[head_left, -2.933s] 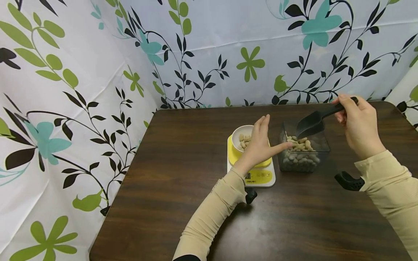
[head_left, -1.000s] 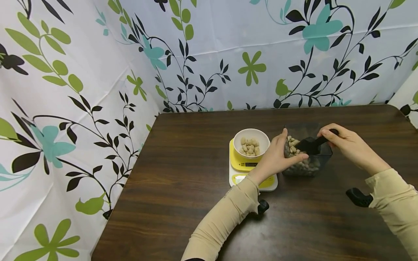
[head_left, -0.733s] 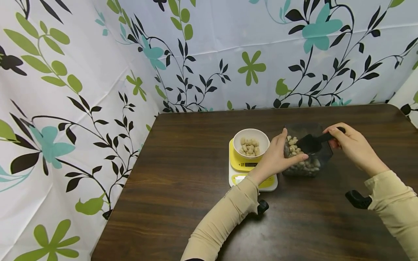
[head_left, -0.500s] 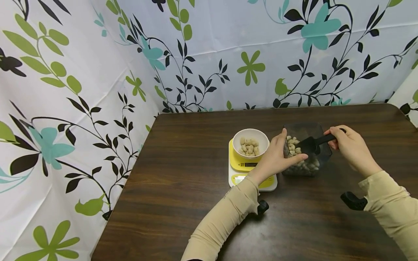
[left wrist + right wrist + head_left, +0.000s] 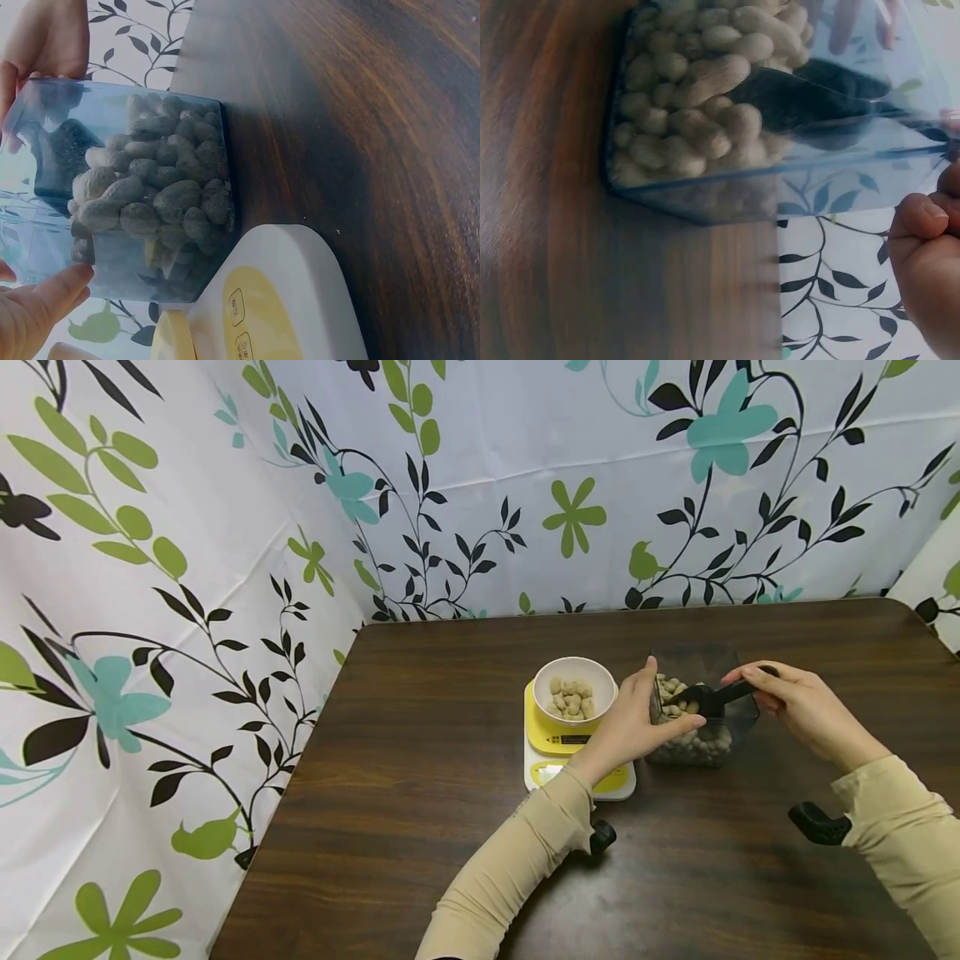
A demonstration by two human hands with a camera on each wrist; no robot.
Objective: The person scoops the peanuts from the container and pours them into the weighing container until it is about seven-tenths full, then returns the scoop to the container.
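Observation:
A dark scoop (image 5: 705, 698) dips into the peanuts (image 5: 678, 687) inside a clear plastic container (image 5: 738, 727). My right hand (image 5: 798, 702) holds its handle between thumb and fingers at the container's right. My left hand (image 5: 630, 722) rests against the container's left side, fingers straight along that wall and thumb stretched across the near side. In the right wrist view the scoop's blade (image 5: 802, 101) is pushed in among the peanuts (image 5: 720, 135). The left wrist view shows the left thumb (image 5: 56, 300) at the container wall.
Left of the container stands a yellow and white kitchen scale (image 5: 555, 727), partly under the left forearm. A white bowl (image 5: 542, 697) with some peanuts sits on it. The dark wooden table (image 5: 420, 743) ends at a leaf-patterned curtain (image 5: 480, 460).
The left hand has come from beside the bowl onto the container. The right hand has lowered the scoop into the container and shifted it slightly among the peanuts.

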